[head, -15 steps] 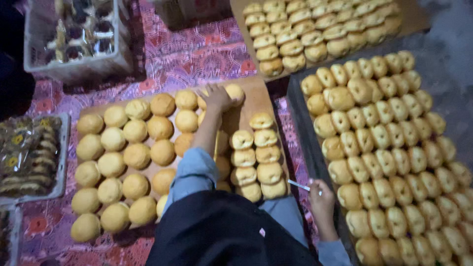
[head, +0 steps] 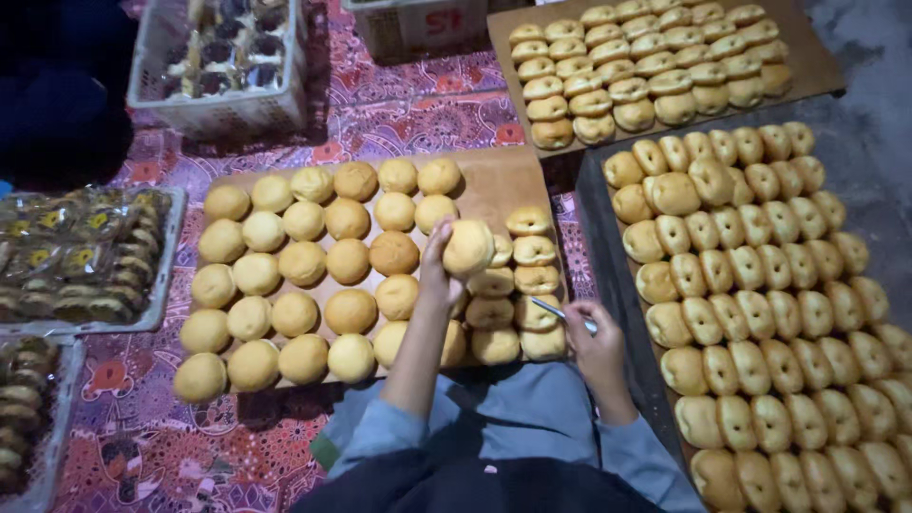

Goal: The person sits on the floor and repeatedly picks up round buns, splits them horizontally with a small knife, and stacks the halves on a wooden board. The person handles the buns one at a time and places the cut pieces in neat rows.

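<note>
Step, as I read it from my remote seat: one round bun (head: pixel 468 247) is lifted off the wooden board (head: pixel 499 180), so I judge we are mid-way through working buns one at a time with a small tool.
Left hand (head: pixel 439 275): raised above the board, fingers closed round the lifted bun.
Right hand (head: pixel 594 344): clenched on a thin metal tool (head: pixel 562 314), resting near the board's right edge.
Bun's place: in the air over the middle of the board, between the smooth round buns (head: pixel 304 275) on the left and the indented buns (head: pixel 522 285) stacked on the right.
Next move, my judgement: bring tool and bun together; it calls for a steady left grip without crushing the soft crust.
Surface: boards lie on a patterned red cloth (head: pixel 399 114) on the floor.
Room: a dark tray (head: pixel 608 275) of split buns sits to the right, another board (head: pixel 807 57) of buns behind it, crates (head: pixel 223 104) and packed pastry trays (head: pixel 166 275) on the left; lighting is dim.
</note>
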